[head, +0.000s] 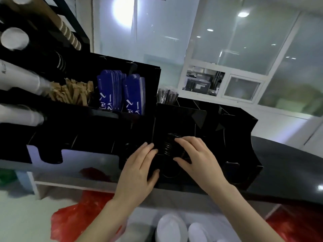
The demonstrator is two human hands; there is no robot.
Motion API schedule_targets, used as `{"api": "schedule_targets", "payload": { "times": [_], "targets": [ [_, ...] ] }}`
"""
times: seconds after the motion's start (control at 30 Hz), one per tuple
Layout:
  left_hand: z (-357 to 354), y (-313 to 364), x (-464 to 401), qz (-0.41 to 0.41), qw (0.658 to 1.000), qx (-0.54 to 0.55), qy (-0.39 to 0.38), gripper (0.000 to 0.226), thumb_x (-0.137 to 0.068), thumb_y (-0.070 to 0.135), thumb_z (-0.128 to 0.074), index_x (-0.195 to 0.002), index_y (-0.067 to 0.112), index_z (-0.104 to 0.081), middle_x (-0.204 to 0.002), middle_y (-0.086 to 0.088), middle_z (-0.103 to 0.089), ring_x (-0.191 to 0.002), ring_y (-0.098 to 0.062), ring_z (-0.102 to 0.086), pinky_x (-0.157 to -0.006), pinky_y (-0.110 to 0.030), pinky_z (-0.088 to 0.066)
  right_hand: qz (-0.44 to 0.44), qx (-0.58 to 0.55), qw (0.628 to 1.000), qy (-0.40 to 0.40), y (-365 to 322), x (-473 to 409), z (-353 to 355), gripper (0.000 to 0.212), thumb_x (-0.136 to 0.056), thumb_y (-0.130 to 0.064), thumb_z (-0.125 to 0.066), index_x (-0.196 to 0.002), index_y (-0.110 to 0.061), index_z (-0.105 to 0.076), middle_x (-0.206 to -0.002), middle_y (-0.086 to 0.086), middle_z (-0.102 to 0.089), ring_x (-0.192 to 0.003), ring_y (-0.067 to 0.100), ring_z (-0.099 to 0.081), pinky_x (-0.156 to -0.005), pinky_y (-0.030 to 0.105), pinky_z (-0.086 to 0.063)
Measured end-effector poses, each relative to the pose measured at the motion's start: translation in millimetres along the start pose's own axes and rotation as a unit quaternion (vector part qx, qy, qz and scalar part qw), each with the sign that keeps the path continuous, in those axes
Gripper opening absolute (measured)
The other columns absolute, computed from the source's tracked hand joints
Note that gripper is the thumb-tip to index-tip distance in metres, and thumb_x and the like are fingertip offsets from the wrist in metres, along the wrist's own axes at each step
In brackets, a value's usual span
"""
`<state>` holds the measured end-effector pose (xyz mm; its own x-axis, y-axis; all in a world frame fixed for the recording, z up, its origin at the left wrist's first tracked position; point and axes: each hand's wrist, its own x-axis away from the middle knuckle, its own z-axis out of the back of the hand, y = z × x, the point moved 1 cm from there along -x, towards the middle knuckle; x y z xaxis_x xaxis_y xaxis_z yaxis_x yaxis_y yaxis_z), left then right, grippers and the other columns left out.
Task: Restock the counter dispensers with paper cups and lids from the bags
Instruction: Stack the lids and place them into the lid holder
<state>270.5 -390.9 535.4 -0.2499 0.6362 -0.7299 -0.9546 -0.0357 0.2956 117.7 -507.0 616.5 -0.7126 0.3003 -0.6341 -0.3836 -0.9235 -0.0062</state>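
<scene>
A stack of black lids (169, 145) lies in a slot of the black counter organiser (241, 137). My left hand (139, 168) grips the stack from its left side, fingers on top and thumb below. My right hand (195, 158) grips it from the right, fingers curled over the top. White paper cups (22, 79) stick out of the black dispenser (43, 55) at the upper left. Below the counter, white lids (172, 229) show inside a red bag (75, 222).
Wooden stirrers (73, 93), blue sleeves (122, 91) and wrapped straws (167, 96) fill compartments behind the lids. A glossy dark counter (288, 172) runs to the right. Glass partitions stand behind.
</scene>
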Motion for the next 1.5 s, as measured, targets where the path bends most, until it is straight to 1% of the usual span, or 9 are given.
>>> {"api": "schedule_targets", "payload": {
  "times": [0.2,0.37,0.63,0.73,0.87,1.03,1.3,1.4,1.5],
  "targets": [
    [-11.1,-7.0,2.6,-0.004,0.999,0.039,0.009,0.06,-0.082,0.011,-0.071,-0.138,0.007,-0.049,-0.149,-0.004,-0.04,-0.139,-0.018,-0.039,-0.113,-0.034,-0.036,0.009,0.057,0.995,-0.076,1.6,2.5,-28.7,0.057,-0.07,-0.03,-0.083,-0.121,-0.018,-0.062,-0.113,-0.005,-0.058,-0.104,0.013,-0.056,-0.073,0.028,-0.056],
    [-17.7,-3.3,4.0,0.013,0.998,0.062,0.021,0.06,-0.082,0.007,-0.07,-0.138,0.005,-0.048,-0.149,-0.006,-0.037,-0.136,-0.022,-0.042,-0.11,-0.038,-0.04,0.033,0.135,0.988,-0.071,1.9,9.6,-38.8,0.058,-0.058,-0.035,-0.088,-0.109,-0.017,-0.068,-0.101,-0.002,-0.064,-0.093,0.02,-0.063,-0.096,0.037,-0.049],
    [-19.2,-1.8,5.3,0.028,0.996,0.077,0.021,0.06,-0.082,0.006,-0.069,-0.138,0.006,-0.047,-0.149,-0.007,-0.037,-0.137,-0.023,-0.041,-0.11,-0.04,-0.04,0.035,0.162,0.983,-0.079,-1.3,8.8,-40.0,0.055,-0.058,-0.045,-0.084,-0.105,-0.021,-0.069,-0.095,-0.002,-0.064,-0.085,0.022,-0.059,-0.079,0.037,-0.048],
    [-16.3,0.1,6.7,0.035,0.995,0.086,0.019,0.061,-0.082,0.005,-0.068,-0.139,0.006,-0.046,-0.15,-0.006,-0.036,-0.137,-0.022,-0.04,-0.111,-0.038,-0.039,0.036,0.148,0.985,-0.081,-3.4,11.0,-38.6,0.057,-0.059,-0.043,-0.086,-0.108,-0.02,-0.068,-0.099,-0.002,-0.065,-0.09,0.023,-0.059,-0.084,0.038,-0.047],
    [-7.2,4.8,7.0,0.043,0.996,0.079,0.011,0.064,-0.084,0.008,-0.068,-0.143,0.009,-0.042,-0.152,-0.004,-0.034,-0.143,-0.021,-0.03,-0.116,-0.039,-0.032,0.03,0.089,0.995,-0.038,-9.0,24.9,-31.2,0.048,-0.07,-0.03,-0.082,-0.114,-0.014,-0.067,-0.112,0.002,-0.063,-0.111,0.023,-0.056,-0.11,0.042,-0.035],
    [3.9,14.4,56.6,0.076,0.985,0.15,0.049,0.057,-0.09,0.014,-0.059,-0.144,0.01,-0.041,-0.153,-0.005,-0.033,-0.146,-0.018,-0.024,-0.119,-0.029,-0.021,-0.027,0.01,0.999,0.037,-40.9,98.3,-34.2,0.025,-0.085,-0.022,-0.07,-0.105,-0.008,-0.069,-0.117,0.007,-0.063,-0.122,0.023,-0.053,-0.111,0.045,-0.034],
    [-39.5,25.5,227.1,0.226,0.91,0.29,-0.194,0.028,-0.08,0.045,-0.064,-0.104,0.031,-0.066,-0.123,0.02,-0.049,-0.117,0.0,-0.05,-0.099,-0.018,-0.039,-0.245,-0.08,0.962,-0.087,-62.7,240.0,-71.9,0.017,-0.083,-0.027,-0.065,-0.097,-0.02,-0.07,-0.093,-0.009,-0.067,-0.089,0.012,-0.057,-0.072,0.031,-0.052],
    [-43.7,39.4,244.1,0.23,0.896,0.291,-0.245,0.043,-0.068,0.047,-0.075,-0.108,0.033,-0.064,-0.132,0.019,-0.044,-0.126,0.007,-0.041,-0.1,-0.007,-0.031,-0.261,-0.163,0.942,-0.132,-69.3,267.2,-78.4,0.021,-0.086,-0.039,-0.061,-0.097,-0.024,-0.068,-0.103,-0.012,-0.063,-0.097,0.005,-0.053,-0.084,0.021,-0.046],
    [-48.9,50.8,247.8,0.248,0.874,0.307,-0.285,0.068,-0.059,0.048,-0.082,-0.121,0.035,-0.056,-0.137,0.018,-0.043,-0.128,0.01,-0.038,-0.102,-0.01,-0.033,-0.217,-0.213,0.936,-0.178,-74.3,286.8,-88.3,0.031,-0.081,-0.049,-0.065,-0.1,-0.025,-0.07,-0.115,-0.013,-0.062,-0.117,0.003,-0.048,-0.098,0.017,-0.038]
  ]
}}
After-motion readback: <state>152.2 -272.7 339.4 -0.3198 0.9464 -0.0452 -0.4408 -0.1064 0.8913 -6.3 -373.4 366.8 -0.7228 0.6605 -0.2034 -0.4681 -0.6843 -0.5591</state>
